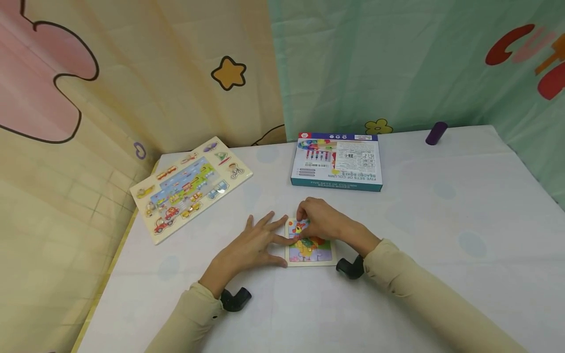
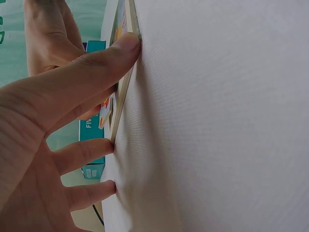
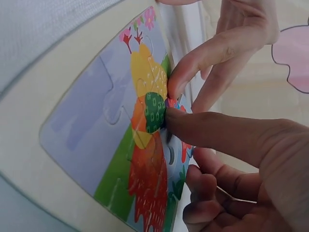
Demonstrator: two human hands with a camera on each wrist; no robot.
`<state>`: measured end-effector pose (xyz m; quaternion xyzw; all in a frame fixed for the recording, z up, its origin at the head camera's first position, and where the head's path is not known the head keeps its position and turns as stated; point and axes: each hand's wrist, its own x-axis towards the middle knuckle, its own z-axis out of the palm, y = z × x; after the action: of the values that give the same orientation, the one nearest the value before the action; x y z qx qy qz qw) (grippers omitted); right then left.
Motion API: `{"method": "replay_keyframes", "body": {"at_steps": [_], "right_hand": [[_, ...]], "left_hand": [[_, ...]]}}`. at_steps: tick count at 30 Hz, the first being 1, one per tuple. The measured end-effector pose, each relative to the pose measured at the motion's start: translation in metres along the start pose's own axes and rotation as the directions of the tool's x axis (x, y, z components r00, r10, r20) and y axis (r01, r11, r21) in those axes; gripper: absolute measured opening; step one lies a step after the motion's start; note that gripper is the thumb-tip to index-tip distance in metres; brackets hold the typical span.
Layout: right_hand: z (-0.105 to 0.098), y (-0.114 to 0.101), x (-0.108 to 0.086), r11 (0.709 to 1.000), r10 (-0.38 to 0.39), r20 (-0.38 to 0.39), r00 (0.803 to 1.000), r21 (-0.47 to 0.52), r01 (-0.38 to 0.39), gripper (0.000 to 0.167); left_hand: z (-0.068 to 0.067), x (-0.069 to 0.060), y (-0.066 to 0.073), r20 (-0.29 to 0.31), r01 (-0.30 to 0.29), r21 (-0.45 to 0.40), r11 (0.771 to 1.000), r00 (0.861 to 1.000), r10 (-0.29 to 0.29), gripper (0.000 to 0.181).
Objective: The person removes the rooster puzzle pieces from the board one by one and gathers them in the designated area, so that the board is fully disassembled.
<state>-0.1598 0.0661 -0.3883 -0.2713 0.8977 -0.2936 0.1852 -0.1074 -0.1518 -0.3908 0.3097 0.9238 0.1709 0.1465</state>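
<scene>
Bird puzzle (image 1: 311, 254): flat on the tabletop (image 1: 419, 220), between the hands
Puzzle piece (image 2: 105, 112): tilted, pinched in the right hand (image 1: 324, 220)
Left hand (image 1: 253, 247): fingers spread, thumb touching the puzzle's edge
Bead box (image 1: 336, 162): beyond the puzzle
Picture board (image 1: 190, 189): off left

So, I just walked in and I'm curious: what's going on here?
A person is handling a small square rooster jigsaw in a pale wooden frame. Their right hand pinches a colourful jigsaw piece near the top left, which looks tilted rather than seated. Their left hand, fingers spread, touches the frame's edge. A rectangular vehicle-picture board and a flat white-and-teal box lie farther back, untouched.
</scene>
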Motion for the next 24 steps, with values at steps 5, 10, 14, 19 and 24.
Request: {"method": "replay_keyframes", "body": {"at_steps": [5,10,14,19,24], "right_hand": [[0.0001,0.0012,0.0002,0.999,-0.032,-0.013,0.999,0.016,0.032,0.024],[0.0002,0.0011,0.0002,0.999,-0.040,-0.010,0.999,0.033,0.040,0.019],[0.0007,0.0021,0.0005,0.998,-0.036,-0.001,0.999,0.053,0.036,0.018],[0.0019,0.0029,0.0009,0.997,-0.030,-0.008,1.000,0.064,0.031,0.024],[0.0029,0.0033,0.0003,0.999,-0.036,-0.036,0.999,0.039,0.037,0.021]], "left_hand": [[-0.0002,0.0004,-0.0001,-0.003,-0.003,0.007,1.000,1.000,0.003,0.057],[0.0003,0.0007,-0.0008,-0.004,-0.001,0.006,1.000,1.000,0.001,0.057],[0.0013,0.0010,-0.0011,-0.003,0.003,-0.002,1.000,1.000,-0.003,0.058],[0.0016,0.0017,-0.0009,0.001,0.015,-0.001,1.000,1.000,-0.015,0.058],[0.0002,0.0020,-0.0001,0.007,0.016,0.004,1.000,1.000,-0.016,0.058]]}}
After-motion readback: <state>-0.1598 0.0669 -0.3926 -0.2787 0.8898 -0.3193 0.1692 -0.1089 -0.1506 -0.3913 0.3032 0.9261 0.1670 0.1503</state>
